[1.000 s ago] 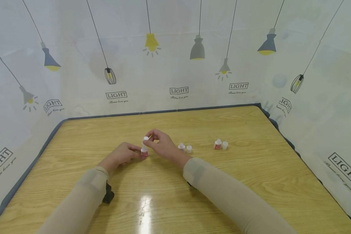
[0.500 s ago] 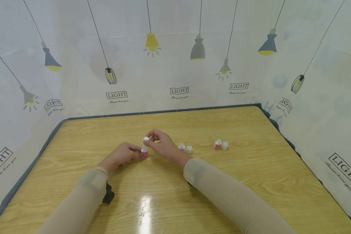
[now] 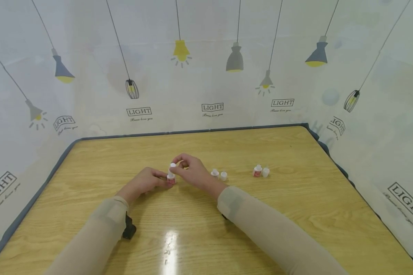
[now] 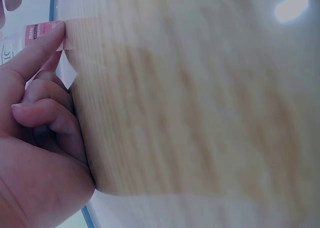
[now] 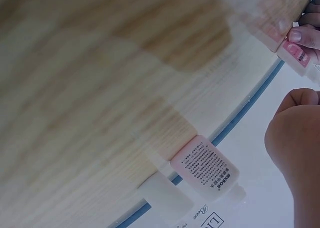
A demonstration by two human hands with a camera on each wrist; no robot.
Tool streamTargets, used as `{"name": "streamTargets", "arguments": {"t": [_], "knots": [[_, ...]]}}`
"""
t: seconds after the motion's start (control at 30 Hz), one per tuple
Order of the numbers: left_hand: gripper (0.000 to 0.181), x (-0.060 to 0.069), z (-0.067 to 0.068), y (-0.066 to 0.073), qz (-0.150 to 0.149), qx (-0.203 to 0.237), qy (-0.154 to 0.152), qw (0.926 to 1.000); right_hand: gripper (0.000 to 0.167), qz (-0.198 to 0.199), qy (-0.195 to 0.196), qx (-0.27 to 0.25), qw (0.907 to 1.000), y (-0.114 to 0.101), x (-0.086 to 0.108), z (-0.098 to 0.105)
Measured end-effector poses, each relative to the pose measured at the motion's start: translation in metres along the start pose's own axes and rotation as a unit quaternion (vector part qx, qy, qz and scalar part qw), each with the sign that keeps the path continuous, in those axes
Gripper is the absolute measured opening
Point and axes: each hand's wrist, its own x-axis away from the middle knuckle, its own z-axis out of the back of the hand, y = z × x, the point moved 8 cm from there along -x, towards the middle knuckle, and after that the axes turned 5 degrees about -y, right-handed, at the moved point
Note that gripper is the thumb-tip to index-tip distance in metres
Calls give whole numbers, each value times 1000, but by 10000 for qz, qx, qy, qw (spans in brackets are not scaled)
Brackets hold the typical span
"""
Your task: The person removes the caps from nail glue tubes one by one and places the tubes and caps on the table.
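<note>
A small white glue bottle point(image 3: 171, 179) with a red-pink label stands upright on the table in the head view. My left hand point(image 3: 146, 180) pinches its lower part between thumb and finger; the left wrist view shows a fingertip against the label point(image 4: 42, 31). Above the bottle, my right hand point(image 3: 194, 172) pinches a white cap point(image 3: 173, 165) from the far and right sides. Whether the cap touches the neck cannot be told. To the right of the hands, a second glue bottle point(image 3: 215, 173) stands uncapped beside its own cap point(image 3: 223, 176).
Farther right on the wooden table point(image 3: 296, 214) is a third uncapped bottle point(image 3: 257, 171), with a white cap point(image 3: 266, 172) beside it. A wall covering point(image 3: 179, 84) printed with lamps rises behind the table's dark edge.
The cap in the right hand appears slightly lower, closer to the bottle. The left hand keeps its hold on the bottle. The head view has shifted a little.
</note>
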Motion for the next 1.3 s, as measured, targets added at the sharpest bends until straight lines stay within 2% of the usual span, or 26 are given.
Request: {"name": "streamTargets", "arguments": {"t": [0.27, 0.47, 0.87, 1.0, 1.13, 1.23, 1.3], "knots": [[38, 0, 1, 2, -51, -3, -14, 10000, 21, -18, -61, 5, 10000, -2, 1, 0], [41, 0, 2, 0, 63, -61, 64, 9999, 20, -72, -62, 9, 10000, -1, 1, 2], [46, 0, 1, -1, 94, 46, 88, 9999, 20, -203, 35, 20, 9998, 3, 0, 10], [48, 1, 1, 0, -19, 83, 68, 9999, 20, -129, -12, 82, 9999, 3, 1, 11], [46, 0, 2, -2, 3, 96, 79, 9999, 21, -7, -136, 156, 9998, 2, 2, 8], [44, -1, 2, -4, 7, 118, 105, 9999, 22, 33, -66, 182, 9998, 2, 3, 8], [43, -2, 1, -3, -114, 85, 68, 9999, 21, 27, 27, 190, 9998, 2, 3, 8]]}}
